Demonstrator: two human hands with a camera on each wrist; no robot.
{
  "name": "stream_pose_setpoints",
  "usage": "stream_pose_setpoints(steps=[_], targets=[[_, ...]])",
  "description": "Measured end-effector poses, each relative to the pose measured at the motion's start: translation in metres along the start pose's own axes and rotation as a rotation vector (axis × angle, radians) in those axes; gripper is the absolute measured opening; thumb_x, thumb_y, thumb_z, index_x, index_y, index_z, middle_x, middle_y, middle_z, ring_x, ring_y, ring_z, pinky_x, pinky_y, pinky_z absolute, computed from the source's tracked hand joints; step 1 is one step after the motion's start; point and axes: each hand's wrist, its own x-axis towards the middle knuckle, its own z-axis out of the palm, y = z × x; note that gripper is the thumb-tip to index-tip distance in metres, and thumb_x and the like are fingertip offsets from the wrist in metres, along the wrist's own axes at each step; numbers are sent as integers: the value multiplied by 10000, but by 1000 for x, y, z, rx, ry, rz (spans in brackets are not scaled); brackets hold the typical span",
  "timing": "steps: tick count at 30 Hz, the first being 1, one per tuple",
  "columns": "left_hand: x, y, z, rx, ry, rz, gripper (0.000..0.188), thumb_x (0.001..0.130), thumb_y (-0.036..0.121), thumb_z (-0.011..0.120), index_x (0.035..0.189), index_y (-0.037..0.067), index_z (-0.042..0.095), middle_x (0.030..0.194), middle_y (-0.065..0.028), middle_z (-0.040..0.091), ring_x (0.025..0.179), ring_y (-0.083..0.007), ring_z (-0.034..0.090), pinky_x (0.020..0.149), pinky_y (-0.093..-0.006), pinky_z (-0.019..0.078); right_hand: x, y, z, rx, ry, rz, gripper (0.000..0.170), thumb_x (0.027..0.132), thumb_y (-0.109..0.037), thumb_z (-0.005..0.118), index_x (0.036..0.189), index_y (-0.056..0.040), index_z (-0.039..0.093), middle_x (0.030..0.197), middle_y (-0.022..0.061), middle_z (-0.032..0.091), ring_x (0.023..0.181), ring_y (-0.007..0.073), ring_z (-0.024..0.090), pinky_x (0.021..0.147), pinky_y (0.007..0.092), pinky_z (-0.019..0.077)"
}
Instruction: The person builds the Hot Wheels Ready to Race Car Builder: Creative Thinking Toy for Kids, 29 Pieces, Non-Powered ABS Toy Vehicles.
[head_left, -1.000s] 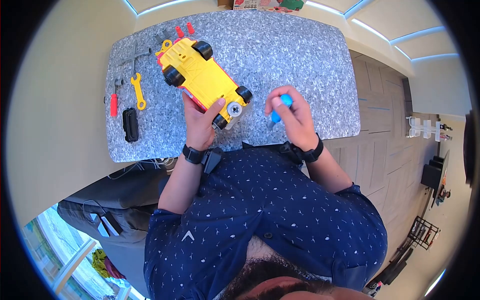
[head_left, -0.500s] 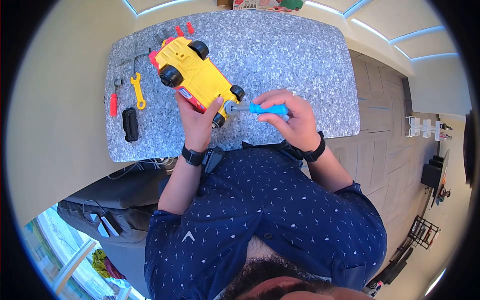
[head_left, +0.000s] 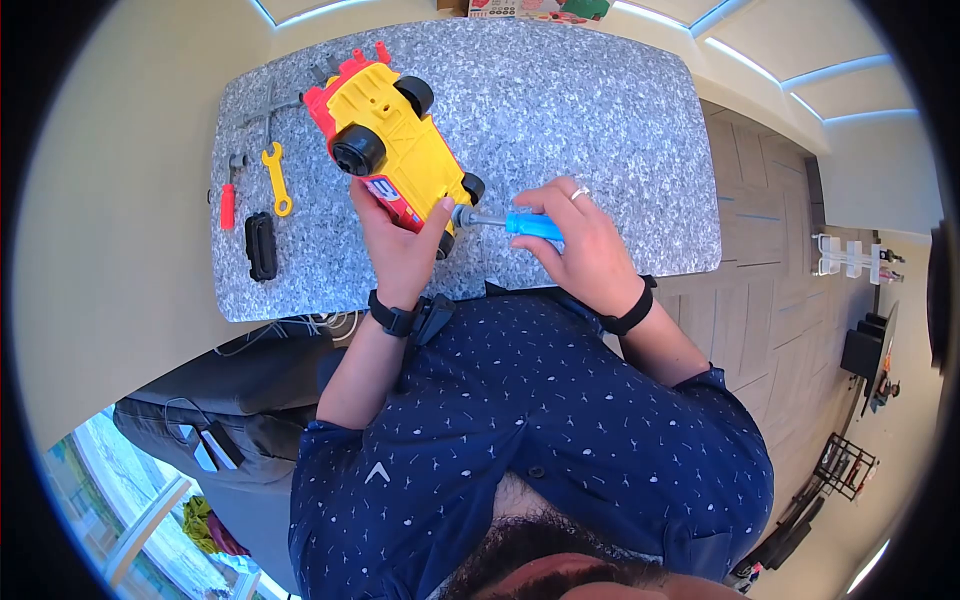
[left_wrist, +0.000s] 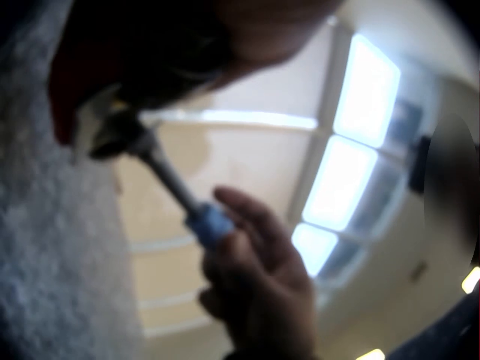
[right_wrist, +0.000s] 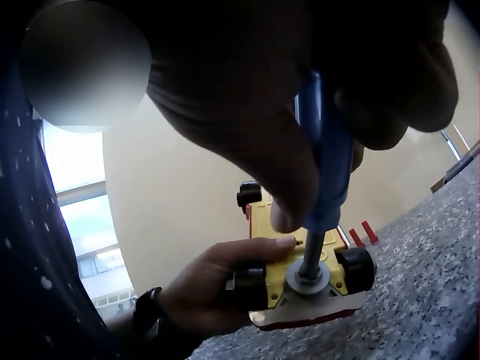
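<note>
My left hand grips a toy car near its lower end, thumb on the yellow underside. The car is held tilted over the table, with red sides and black wheels showing. In my right hand is a blue-handled screwdriver, its shaft pointing left to the car. The right wrist view has the screwdriver tip set in a round grey piece at the car's end, between two black wheels. A blurred left wrist view also catches the blue handle in the right hand's fingers.
On the table's left side lie a yellow wrench, a red-handled tool, a black piece and a grey hammer-shaped tool. Small red pegs stand at the back. The speckled table ends close to the person's body.
The right hand has swung the screwdriver from pointing down beside the car to pointing left, its tip brought to the grey piece. The left hand has tilted the car, showing more of its red side.
</note>
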Motion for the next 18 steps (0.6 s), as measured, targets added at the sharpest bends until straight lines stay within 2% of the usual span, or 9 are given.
stream_pose_setpoints(steps=[2,5,8,10,11,14,17,18], targets=[[-1,1,1,7,-1,1,1048,873,-25,891,1687,5,233,1535,-166,515,1399,-256,597,1159,-428,529,-6,7,2,-64,-160,131,386,1047,-336,790,1328,-96,680,901,142,742,829,402,743,732,483,596],[-1,-3,1,22,3,15,1047,874,-13,894,1687,1,234,1533,-164,513,1398,-253,590,1165,-432,518,-4,-1,0,2,-114,137,404,1042,-338,798,1338,-97,668,879,138,738,821,402,743,729,478,593],[-2,-4,1,50,15,41,1003,887,-13,890,1664,12,257,1513,-154,529,1391,-245,596,1158,-426,521,-4,-2,-1,50,-75,23,425,1019,-320,819,1331,-76,668,951,156,741,861,402,747,748,483,596],[-2,-1,2,78,13,76,924,909,-33,877,1623,39,295,1481,-139,561,1376,-232,622,1137,-412,545,-4,-2,0,64,-181,223,437,1008,-288,824,1346,-63,663,1029,169,740,902,403,750,771,487,600],[-3,-1,3,68,9,61,956,898,-20,885,1639,25,283,1497,-147,543,1385,-237,605,1148,-418,531,-5,-2,1,71,-232,324,444,1003,-272,827,1354,-57,661,1068,176,739,922,404,751,783,489,602],[-3,-1,1,56,11,35,1022,876,3,900,1671,-2,258,1528,-164,508,1401,-249,573,1170,-432,504,-4,-6,0,38,-42,12,449,1001,-222,816,1383,-51,654,1150,195,726,967,414,747,807,493,605],[-2,-2,2,41,5,25,1019,876,-3,897,1669,-1,257,1528,-162,509,1401,-250,578,1170,-432,507,-10,0,2,6,-146,84,453,1006,-209,808,1401,-56,650,1145,200,721,970,423,744,805,492,607],[-2,1,3,21,0,16,1017,877,-5,895,1669,0,256,1528,-162,510,1403,-250,578,1170,-433,508,-9,-1,2,11,-178,163,446,1012,-219,804,1397,-54,653,1129,203,732,963,424,747,802,492,607]])
